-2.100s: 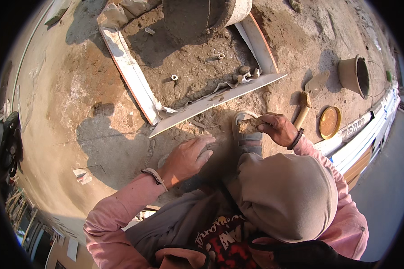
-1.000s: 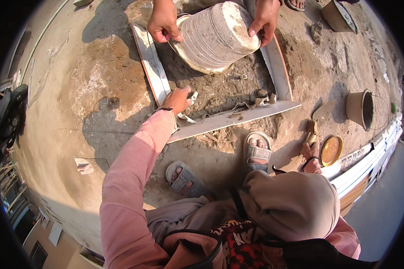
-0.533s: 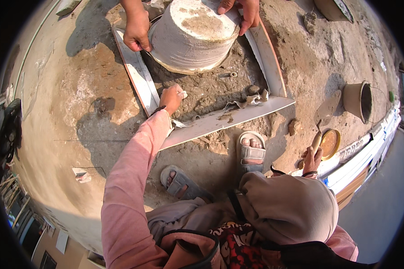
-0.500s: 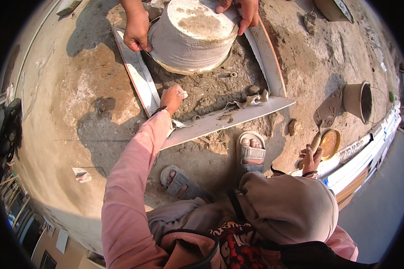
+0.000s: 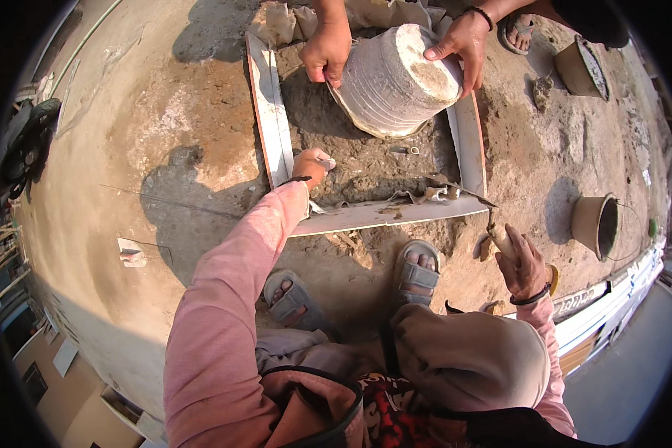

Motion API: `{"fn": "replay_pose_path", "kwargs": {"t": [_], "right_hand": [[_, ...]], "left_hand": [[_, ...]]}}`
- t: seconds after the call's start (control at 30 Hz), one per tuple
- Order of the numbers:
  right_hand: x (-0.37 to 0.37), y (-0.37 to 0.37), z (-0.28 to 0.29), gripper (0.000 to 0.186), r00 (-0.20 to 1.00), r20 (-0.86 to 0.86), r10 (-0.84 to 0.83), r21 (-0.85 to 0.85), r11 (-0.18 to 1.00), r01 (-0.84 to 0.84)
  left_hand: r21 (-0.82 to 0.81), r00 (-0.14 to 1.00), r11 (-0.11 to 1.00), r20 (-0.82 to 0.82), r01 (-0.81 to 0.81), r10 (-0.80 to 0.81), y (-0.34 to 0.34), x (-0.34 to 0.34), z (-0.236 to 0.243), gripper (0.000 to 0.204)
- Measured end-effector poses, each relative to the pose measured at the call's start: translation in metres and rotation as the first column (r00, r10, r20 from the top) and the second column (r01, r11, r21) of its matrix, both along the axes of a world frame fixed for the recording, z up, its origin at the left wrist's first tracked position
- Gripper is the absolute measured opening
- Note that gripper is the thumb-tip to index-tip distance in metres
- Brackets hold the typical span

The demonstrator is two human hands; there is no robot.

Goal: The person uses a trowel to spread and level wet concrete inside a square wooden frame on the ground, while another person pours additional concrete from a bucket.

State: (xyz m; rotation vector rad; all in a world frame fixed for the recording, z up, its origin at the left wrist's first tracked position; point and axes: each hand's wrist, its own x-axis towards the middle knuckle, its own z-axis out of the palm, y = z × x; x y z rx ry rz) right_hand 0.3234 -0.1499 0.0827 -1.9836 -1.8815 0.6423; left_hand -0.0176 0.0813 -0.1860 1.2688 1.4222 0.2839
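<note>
My right hand (image 5: 525,265) is closed around the wooden handle of a trowel (image 5: 503,243). The trowel's dark blade reaches over the near right corner of a rectangular form of white boards (image 5: 396,214). Inside the form lies wet grey mortar (image 5: 373,172). My left hand (image 5: 313,166) is closed above the mortar by the left board, with something small and whitish at its fingers that I cannot make out. Another person's hands (image 5: 327,51) grip a whitish, tub-shaped piece (image 5: 399,82) on both sides, tilted over the mortar. A short pipe stub (image 5: 409,150) pokes out of the mortar near it.
Right of the form, a bucket with a wire handle (image 5: 596,226) lies on its side. Farther off stands another bucket (image 5: 581,69), near the other person's sandalled foot (image 5: 517,33). Stacked white boards (image 5: 612,299) run along the lower right. My sandalled feet (image 5: 417,272) are just before the form.
My right hand has brought the trowel forward from beside the round yellow lid to the form's corner. The other person has tilted the tub-shaped piece over. My left hand stays nearly in place.
</note>
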Motion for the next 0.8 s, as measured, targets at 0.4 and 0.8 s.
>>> {"fn": "replay_pose_path", "kwargs": {"t": [0.4,0.8], "right_hand": [[-0.082,0.104,-0.063,0.057,0.914,0.124,0.387,-0.096,0.921,-0.378],[-0.119,0.174,-0.127,0.066,0.92,0.319,0.228,-0.264,0.954,-0.145]], "left_hand": [[0.005,1.0,1.0,0.002,-0.006,0.006,0.0,-0.012,-0.017,0.023],[-0.087,0.984,0.99,-0.127,0.115,-0.125,0.006,-0.01,-0.01,0.024]]}}
